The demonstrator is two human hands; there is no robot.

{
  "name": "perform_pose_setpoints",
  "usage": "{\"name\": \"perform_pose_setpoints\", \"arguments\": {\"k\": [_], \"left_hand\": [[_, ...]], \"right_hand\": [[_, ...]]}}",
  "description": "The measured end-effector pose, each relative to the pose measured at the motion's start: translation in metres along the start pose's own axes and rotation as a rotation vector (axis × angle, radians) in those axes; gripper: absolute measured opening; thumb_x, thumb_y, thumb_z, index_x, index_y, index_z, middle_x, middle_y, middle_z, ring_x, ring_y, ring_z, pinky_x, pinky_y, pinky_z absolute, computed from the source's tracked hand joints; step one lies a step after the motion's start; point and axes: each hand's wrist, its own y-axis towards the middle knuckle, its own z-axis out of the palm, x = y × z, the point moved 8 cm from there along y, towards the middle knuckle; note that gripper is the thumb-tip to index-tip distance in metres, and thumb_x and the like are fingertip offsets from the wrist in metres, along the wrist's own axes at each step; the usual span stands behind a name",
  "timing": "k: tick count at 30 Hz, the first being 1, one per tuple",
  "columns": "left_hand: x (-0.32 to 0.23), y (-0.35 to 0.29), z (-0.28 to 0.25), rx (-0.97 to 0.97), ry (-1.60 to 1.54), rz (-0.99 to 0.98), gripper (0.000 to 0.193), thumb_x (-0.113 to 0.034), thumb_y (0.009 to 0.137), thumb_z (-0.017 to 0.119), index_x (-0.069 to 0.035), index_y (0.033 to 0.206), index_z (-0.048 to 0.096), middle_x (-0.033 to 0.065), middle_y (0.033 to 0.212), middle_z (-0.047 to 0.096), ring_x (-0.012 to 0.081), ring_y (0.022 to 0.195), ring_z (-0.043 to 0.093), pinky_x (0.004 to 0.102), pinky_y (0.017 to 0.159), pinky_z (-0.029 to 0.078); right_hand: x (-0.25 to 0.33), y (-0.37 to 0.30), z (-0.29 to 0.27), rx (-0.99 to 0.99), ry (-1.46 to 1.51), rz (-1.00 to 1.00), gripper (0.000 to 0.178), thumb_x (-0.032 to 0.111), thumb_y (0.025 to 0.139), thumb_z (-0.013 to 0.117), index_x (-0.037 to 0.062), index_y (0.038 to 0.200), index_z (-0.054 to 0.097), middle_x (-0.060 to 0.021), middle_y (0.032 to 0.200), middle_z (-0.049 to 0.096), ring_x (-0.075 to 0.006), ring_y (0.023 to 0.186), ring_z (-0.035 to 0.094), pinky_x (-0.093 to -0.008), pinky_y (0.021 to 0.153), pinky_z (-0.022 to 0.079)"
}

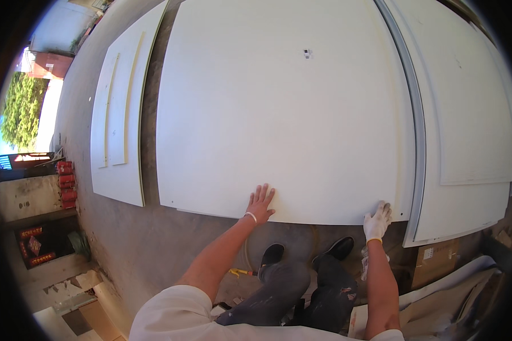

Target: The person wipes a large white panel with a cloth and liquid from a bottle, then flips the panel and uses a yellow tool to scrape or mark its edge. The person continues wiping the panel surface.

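In the head view, a white panel [284,131] fills the centre, above grey floor [125,238]; greenery [25,111] shows upper left. The left hand [260,203] lies spread on its lower edge, grasping nothing; the gloved right hand's [376,220] grip there I cannot tell.

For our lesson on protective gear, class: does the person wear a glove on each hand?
No: the right hand is gloved in white, while the left hand, resting on the large white panel, is bare.

Workshop, by its large white panels [284,125].
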Motion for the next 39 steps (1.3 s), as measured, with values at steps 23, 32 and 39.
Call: {"name": "perform_pose_setpoints", "arguments": {"k": [23,32,39], "left_hand": [[0.636,-0.092,-0.096,-0.058,-1.338,-0.645,0.061,-0.037,0.088,0.088,0.008,0.125,0.068,0.0172,0.111,0.078,0.0239,0.096,0.076,0.038,0.087,0.061],[0.614,-0.125,-0.124,-0.185,-1.382,-0.47,0.058,-0.038,0.085,0.09,0.007,0.117,0.072,0.0195,0.107,0.078,0.0243,0.094,0.076,0.0383,0.085,0.06],[0.576,-0.224,-0.194,-0.263,-1.454,-0.512,0.035,-0.022,0.092,0.084,0.006,0.108,0.071,0.0116,0.095,0.077,0.0163,0.081,0.07,0.0348,0.075,0.057]], "right_hand": [[0.474,-0.335,0.218,0.687,1.501,1.132,0.062,0.052,0.109,0.05,0.0217,0.161,0.036,-0.0149,0.169,0.029,-0.0447,0.156,0.028,-0.0692,0.123,0.025],[0.551,-0.38,0.141,0.66,1.593,1.116,0.069,0.06,0.109,0.046,0.0166,0.161,0.037,-0.0165,0.167,0.033,-0.0417,0.156,0.03,-0.0627,0.125,0.026],[0.458,-0.358,0.109,0.328,1.837,1.057,0.072,0.064,0.108,0.04,0.0137,0.16,0.04,-0.0095,0.166,0.039,-0.0347,0.152,0.038,-0.0585,0.12,0.034]]}}
